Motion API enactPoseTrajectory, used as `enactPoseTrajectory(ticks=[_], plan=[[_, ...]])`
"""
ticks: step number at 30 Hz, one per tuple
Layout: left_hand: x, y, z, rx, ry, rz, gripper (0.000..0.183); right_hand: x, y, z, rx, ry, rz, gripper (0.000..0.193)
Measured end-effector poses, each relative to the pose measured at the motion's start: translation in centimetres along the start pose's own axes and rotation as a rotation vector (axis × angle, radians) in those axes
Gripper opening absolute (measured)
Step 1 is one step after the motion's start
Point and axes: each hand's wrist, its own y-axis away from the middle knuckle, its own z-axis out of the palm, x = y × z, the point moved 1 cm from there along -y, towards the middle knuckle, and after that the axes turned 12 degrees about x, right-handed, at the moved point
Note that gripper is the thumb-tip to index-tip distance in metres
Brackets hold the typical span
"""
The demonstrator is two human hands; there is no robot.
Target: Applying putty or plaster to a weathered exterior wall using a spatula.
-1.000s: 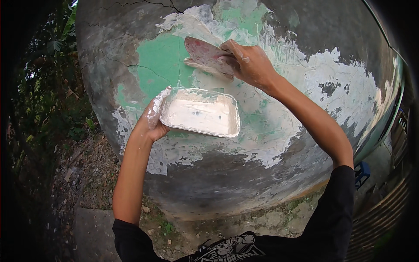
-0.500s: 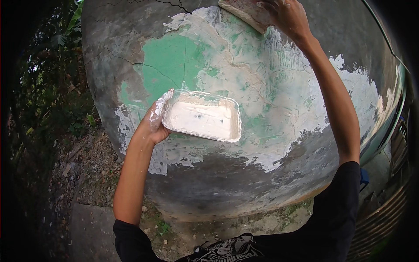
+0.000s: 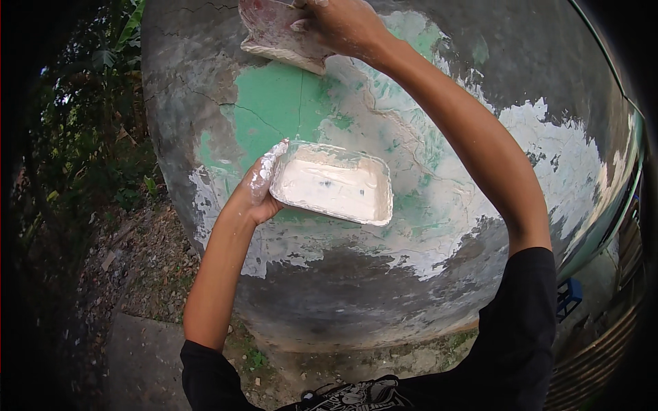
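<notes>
My left hand (image 3: pixel 260 186), smeared with white paste, grips the left end of a rectangular plastic tub (image 3: pixel 381 218). White putty (image 3: pixel 336 188) covers the tub's bottom and coats its sides. Up at the top of the view my right hand (image 3: pixel 343 26) is closed on a wide, reddish, putty-stained spreader (image 3: pixel 281 31). A thick bead of pale putty runs along the spreader's lower edge, which lies against the wall (image 3: pixel 329 294) above a bare green patch (image 3: pixel 267 103). Pale putty is smeared over the wall right of that patch.
Thin cracks cross the grey wall at the upper left. Plants (image 3: pixel 96 103) and stony ground (image 3: pixel 144 260) lie to the left. At the lower right are a blue stool (image 3: pixel 569 296) and corrugated sheets (image 3: pixel 596 363). A concrete slab (image 3: pixel 147 363) lies at the lower left.
My right hand has swept the spreader leftward along the top of the wall, to above the green patch. The tub in my left hand appears slightly further right.
</notes>
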Motion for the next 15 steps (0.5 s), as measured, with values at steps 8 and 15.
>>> enactPoseTrajectory(ticks=[8,15], plan=[[1.0,0.4,-2.4,0.022,-0.016,0.023,0.05,3.9,-4.2,-1.4,0.254,0.226,0.117,0.02],[2.0,0.9,-3.3,0.032,0.003,0.047,0.052,5.4,-4.6,-2.9,0.428,0.086,0.047,0.024]])
